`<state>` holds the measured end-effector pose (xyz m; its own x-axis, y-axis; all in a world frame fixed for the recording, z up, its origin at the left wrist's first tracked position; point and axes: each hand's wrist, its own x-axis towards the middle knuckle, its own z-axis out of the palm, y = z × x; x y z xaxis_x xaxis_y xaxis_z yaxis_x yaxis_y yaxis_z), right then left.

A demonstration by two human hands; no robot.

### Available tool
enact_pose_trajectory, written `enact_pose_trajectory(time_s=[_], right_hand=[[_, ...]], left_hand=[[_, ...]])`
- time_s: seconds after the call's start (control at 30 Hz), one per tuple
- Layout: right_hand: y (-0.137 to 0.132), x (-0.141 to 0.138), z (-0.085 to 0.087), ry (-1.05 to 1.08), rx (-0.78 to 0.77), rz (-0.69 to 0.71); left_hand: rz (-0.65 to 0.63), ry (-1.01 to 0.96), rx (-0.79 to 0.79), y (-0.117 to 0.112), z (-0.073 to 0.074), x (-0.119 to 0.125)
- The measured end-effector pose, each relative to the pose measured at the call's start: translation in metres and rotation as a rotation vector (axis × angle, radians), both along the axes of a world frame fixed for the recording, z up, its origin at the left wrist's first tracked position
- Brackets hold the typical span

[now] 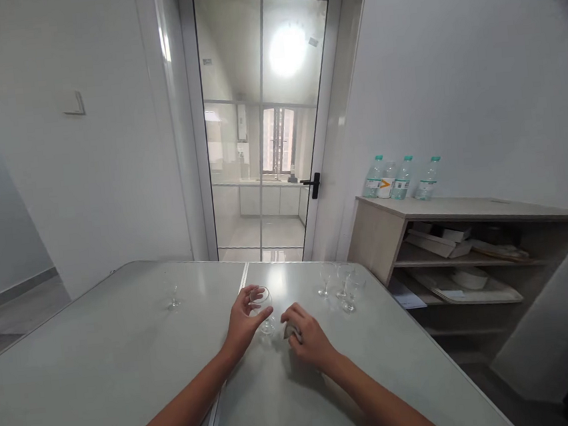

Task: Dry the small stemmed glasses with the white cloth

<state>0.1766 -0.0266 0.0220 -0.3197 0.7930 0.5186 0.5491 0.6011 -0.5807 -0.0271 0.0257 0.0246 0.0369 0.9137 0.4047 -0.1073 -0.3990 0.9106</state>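
Both hands meet over the middle of the pale grey folding table (127, 362). Left hand (244, 324) curls round the bowl of a small clear stemmed glass (262, 302), thumb on the near side and fingers wrapped behind. The glass is upright, and whether its foot rests on the tabletop or hangs just above it cannot be told. Right hand (311, 341), just beside it, is closed over a small crumpled grey cloth (290, 331), knuckles up, the cloth poking out toward the glass.

The glass looks light, thin-walled and brittle, with a smooth surface likely to slip. The bowl seems the safer place to hold it, since the narrow stem would probably snap under a twist. The cloth is soft and limp, easy to bunch.

A lone clear stemmed glass (173, 296) stands well to the left, and a cluster of clear stemmed glasses (342, 288) stands to the right. Beyond are a pale wooden shelf unit (465, 212) with green-capped water bottles (401, 178) and a glazed door (267, 141).
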Motion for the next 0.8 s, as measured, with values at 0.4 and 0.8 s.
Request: enact_pose_trajectory(time_s=[0.4, 0.8], right_hand=[[0.023, -0.004, -0.034, 0.748, -0.301, -0.385], [0.018, -0.01, -0.015, 1.129, -0.631, -0.028]], left_hand=[[-0.073, -0.193, 0.066, -0.015, 0.013, 0.003], [-0.292, -0.071, 0.211, -0.016, -0.009, 0.008]])
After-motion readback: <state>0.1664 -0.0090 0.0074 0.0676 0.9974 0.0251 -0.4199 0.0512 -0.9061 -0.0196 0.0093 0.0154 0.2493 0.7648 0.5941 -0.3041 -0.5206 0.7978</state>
